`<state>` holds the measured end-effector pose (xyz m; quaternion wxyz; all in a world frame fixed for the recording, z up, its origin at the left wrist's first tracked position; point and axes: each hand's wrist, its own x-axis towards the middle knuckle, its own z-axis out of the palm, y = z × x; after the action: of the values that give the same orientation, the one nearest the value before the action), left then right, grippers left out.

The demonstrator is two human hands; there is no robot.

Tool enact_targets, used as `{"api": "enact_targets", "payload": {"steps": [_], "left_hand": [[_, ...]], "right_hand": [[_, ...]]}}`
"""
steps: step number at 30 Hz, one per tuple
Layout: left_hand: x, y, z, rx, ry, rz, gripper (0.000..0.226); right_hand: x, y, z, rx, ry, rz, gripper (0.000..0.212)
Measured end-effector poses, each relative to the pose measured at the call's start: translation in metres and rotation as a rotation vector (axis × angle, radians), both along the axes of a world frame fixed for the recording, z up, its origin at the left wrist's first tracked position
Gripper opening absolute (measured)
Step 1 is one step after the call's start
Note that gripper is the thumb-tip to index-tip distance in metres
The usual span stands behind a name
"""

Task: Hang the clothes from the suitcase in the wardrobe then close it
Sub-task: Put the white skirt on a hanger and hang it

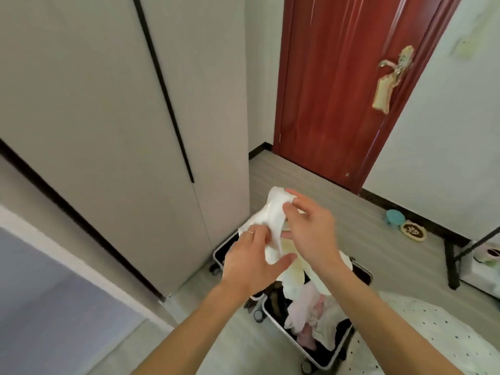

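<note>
both of mine are busy with one thing: the white garment, lifted clear above the open suitcase on the floor. my left grip has fingers curled into the lower part of the cloth, thumb stretched out under it; my right grip pinches the upper part between thumb and fingertips. the cloth runs roughly upright between them, bunched and twisted, the top end poking up past my right fingers.

what the next move turns on, as i judge it: the wardrobe stands to my left, just beside the suitcase, and its pale doors look shut, with only a dark seam between them. my left grip is the nearer one to that seam, so it would be the one to let go and open a door while the right keeps the garment – but neither is free now.

more clothes – pinkish, cream and dark – lie heaped in the suitcase, so the job looks early.

hard to tell: what sort of garment this is, as it is too crumpled. no hanger shows anywhere. my forearms cover the middle of the suitcase, its near corner is cut off low down, and the wardrobe's inside is hidden.
</note>
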<state>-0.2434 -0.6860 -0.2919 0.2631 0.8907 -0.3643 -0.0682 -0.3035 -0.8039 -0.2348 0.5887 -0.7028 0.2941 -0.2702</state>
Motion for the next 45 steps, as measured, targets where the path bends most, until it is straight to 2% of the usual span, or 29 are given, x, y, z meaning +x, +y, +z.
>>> {"api": "enact_targets", "payload": {"steps": [3,5,7,11,16,18,20,23,26,28,30,32,34,36,38,41,43,45], "left_hand": [[0.0,0.063,0.006,0.037,0.097,0.078,0.028],[0.004,0.105,0.011,0.069,0.24,0.026,0.019],[0.01,0.157,0.021,0.09,0.301,0.015,0.015],[0.021,0.279,0.037,0.107,0.212,0.171,0.014],[0.024,0.424,0.038,0.302,-0.073,0.362,0.006],[0.027,0.476,0.028,0.363,-0.094,0.431,0.011],[0.028,0.526,0.02,0.385,0.017,0.54,0.014],[0.022,0.602,0.016,0.299,0.169,0.695,0.019],[0.021,0.643,0.032,0.283,0.221,0.71,0.031],[0.021,0.657,0.048,0.193,0.281,0.707,0.037],[0.022,0.668,0.06,0.063,0.302,0.74,0.037],[0.025,0.678,0.07,-0.079,0.324,0.828,0.037],[0.027,0.686,0.078,-0.221,0.349,0.909,0.034],[0.028,0.687,0.085,-0.279,0.355,0.948,0.031],[0.03,0.683,0.092,-0.335,0.365,1.0,0.029],[0.04,0.676,0.106,-0.398,0.356,1.039,0.015],[0.047,0.671,0.115,-0.384,0.328,1.061,0.003],[0.051,0.668,0.122,-0.404,0.305,1.085,0.009]], "right_hand": [[-0.002,0.052,0.006,-0.105,0.038,0.147,0.023],[-0.003,0.078,0.008,-0.258,0.102,0.229,0.021],[-0.005,0.11,0.009,-0.383,0.136,0.301,0.022],[0.0,0.188,0.008,-0.533,0.162,0.438,0.022],[0.007,0.304,0.0,-0.623,0.137,0.6,0.031],[0.018,0.347,0.004,-0.642,0.093,0.637,0.035],[0.033,0.379,0.01,-0.651,0.059,0.648,0.037],[0.053,0.421,0.009,-0.704,0.066,0.657,0.038],[0.067,0.447,0.004,-0.805,0.057,0.644,0.037],[0.075,0.467,0.002,-0.881,0.093,0.691,0.052],[0.087,0.484,-0.001,-0.911,0.134,0.749,0.089],[0.103,0.487,-0.002,-0.922,0.209,0.743,0.109],[0.117,0.489,-0.002,-0.87,0.358,0.726,0.102],[0.123,0.503,-0.005,-0.621,0.489,0.768,0.084],[0.119,0.53,-0.016,-0.399,0.586,0.933,0.085],[0.115,0.576,-0.036,-0.295,0.711,1.167,0.095],[0.117,0.599,-0.046,-0.136,0.794,1.186,0.088],[0.121,0.615,-0.052,0.006,0.848,1.148,0.075]]}}
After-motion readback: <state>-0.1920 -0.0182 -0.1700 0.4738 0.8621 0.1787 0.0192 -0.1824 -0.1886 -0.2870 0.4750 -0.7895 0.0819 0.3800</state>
